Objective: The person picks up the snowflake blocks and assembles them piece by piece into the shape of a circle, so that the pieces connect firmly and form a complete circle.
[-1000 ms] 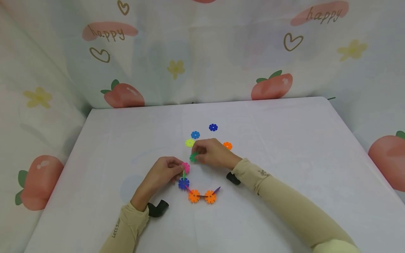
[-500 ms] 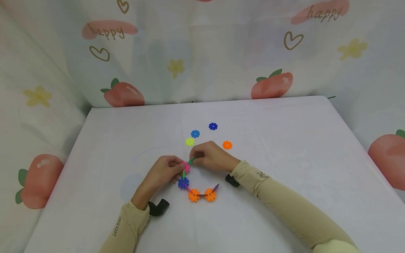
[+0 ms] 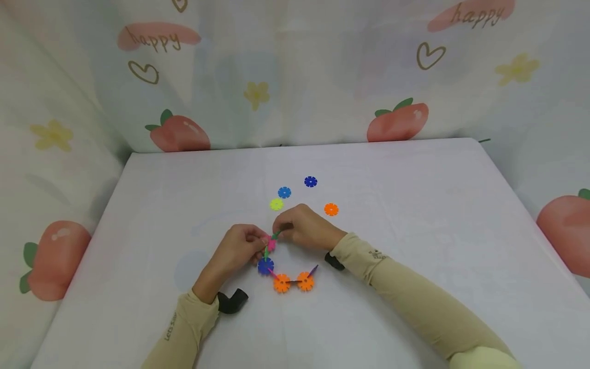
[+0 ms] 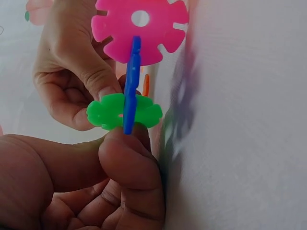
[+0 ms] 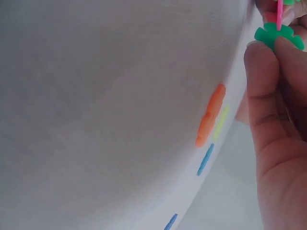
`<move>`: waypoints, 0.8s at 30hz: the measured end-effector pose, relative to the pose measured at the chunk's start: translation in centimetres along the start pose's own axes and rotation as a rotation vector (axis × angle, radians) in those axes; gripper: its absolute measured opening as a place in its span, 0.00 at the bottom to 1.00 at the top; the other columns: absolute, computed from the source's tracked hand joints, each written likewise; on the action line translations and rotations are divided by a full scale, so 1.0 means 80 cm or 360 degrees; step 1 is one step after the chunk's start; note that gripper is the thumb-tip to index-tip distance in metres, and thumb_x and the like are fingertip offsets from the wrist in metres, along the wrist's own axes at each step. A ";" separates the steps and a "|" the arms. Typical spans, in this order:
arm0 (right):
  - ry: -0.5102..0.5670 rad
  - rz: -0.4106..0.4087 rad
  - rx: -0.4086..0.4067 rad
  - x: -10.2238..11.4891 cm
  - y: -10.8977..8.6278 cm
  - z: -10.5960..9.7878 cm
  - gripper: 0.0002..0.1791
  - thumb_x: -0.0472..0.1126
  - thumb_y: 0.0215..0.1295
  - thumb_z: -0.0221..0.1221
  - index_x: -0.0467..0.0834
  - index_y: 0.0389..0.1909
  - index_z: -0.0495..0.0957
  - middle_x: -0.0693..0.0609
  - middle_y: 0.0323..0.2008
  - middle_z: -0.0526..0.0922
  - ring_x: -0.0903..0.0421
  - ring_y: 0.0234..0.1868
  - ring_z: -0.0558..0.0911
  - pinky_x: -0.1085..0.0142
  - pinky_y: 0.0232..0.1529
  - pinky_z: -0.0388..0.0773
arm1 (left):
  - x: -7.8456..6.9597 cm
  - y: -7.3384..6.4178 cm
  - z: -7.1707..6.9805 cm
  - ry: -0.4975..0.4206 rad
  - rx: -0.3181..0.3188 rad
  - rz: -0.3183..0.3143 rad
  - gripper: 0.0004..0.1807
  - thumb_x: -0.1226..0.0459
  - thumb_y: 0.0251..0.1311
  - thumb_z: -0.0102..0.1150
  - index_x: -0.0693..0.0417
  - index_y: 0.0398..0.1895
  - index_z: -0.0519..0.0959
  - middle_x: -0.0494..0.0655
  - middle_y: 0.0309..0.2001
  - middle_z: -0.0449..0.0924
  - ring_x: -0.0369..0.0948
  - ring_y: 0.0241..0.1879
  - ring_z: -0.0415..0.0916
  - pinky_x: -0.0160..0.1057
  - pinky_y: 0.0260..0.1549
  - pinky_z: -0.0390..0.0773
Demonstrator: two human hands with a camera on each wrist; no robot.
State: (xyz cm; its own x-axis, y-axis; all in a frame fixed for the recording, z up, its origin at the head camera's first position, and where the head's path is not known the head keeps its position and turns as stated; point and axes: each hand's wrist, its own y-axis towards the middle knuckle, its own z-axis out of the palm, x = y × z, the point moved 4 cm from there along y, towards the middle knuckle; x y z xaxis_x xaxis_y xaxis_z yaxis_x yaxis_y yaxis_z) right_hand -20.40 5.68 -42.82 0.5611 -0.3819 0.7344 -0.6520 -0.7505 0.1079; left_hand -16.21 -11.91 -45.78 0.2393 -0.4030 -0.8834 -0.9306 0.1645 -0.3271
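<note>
My left hand [image 3: 236, 247] pinches a pink notched plastic disc [image 3: 271, 245], an end piece of a chain of interlocking snowflake discs. Between finger and thumb, my right hand [image 3: 310, 225] holds a dark green disc [image 5: 276, 36] edge-on against that pink one; in the right wrist view their edges cross at the notches. Down the chain come a light green disc [image 4: 151, 111], a blue disc [image 3: 265, 266], a magenta link disc [image 4: 156, 45] and two orange discs [image 3: 282, 283] joined by a dark piece. A purple disc [image 3: 314, 270] stands tilted at the far end. Fingers partly cover the pink disc.
Loose discs lie beyond the hands on the white-covered table [image 3: 405, 205]: yellow [image 3: 276, 204], light blue [image 3: 284, 192], dark blue [image 3: 311, 182] and orange [image 3: 331, 209]. A black curved piece [image 3: 233, 301] sits by the left wrist, another black piece [image 3: 334, 261] by the right.
My right hand has moved slightly left and turned the dark green disc on edge, bringing it up to the pink disc. My left hand has kept its pinch nearly in place.
</note>
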 end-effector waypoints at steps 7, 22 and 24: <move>-0.0036 -0.0087 0.0014 0.001 0.003 0.001 0.09 0.23 0.65 0.69 0.39 0.36 0.90 0.54 0.34 0.90 0.60 0.37 0.86 0.68 0.47 0.83 | -0.002 0.002 -0.001 0.0004 0.0021 0.0007 0.04 0.73 0.74 0.62 0.67 0.40 0.85 0.47 0.24 0.81 0.39 0.23 0.76 0.35 0.26 0.79; 0.0064 -0.0050 0.0084 -0.002 0.004 0.001 0.06 0.26 0.68 0.68 0.40 0.38 0.89 0.52 0.36 0.90 0.61 0.39 0.84 0.67 0.51 0.82 | 0.000 -0.003 0.001 -0.0058 0.0025 0.0000 0.04 0.73 0.74 0.61 0.67 0.42 0.84 0.49 0.25 0.80 0.40 0.24 0.76 0.36 0.27 0.80; 0.0065 -0.0031 0.0091 -0.003 0.002 0.000 0.06 0.27 0.69 0.68 0.40 0.41 0.89 0.53 0.38 0.89 0.60 0.41 0.84 0.66 0.53 0.82 | 0.000 -0.005 0.002 -0.0065 0.0025 -0.0004 0.04 0.72 0.75 0.61 0.68 0.43 0.83 0.49 0.26 0.82 0.40 0.24 0.77 0.36 0.27 0.81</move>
State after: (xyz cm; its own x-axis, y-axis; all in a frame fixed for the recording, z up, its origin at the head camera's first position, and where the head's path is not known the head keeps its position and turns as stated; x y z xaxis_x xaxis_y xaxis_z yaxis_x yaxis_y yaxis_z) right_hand -20.61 5.63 -42.99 0.5516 -0.3455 0.7592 -0.6102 -0.7877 0.0849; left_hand -15.83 -11.81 -45.68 0.2531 -0.3666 -0.8953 -0.9255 0.1777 -0.3344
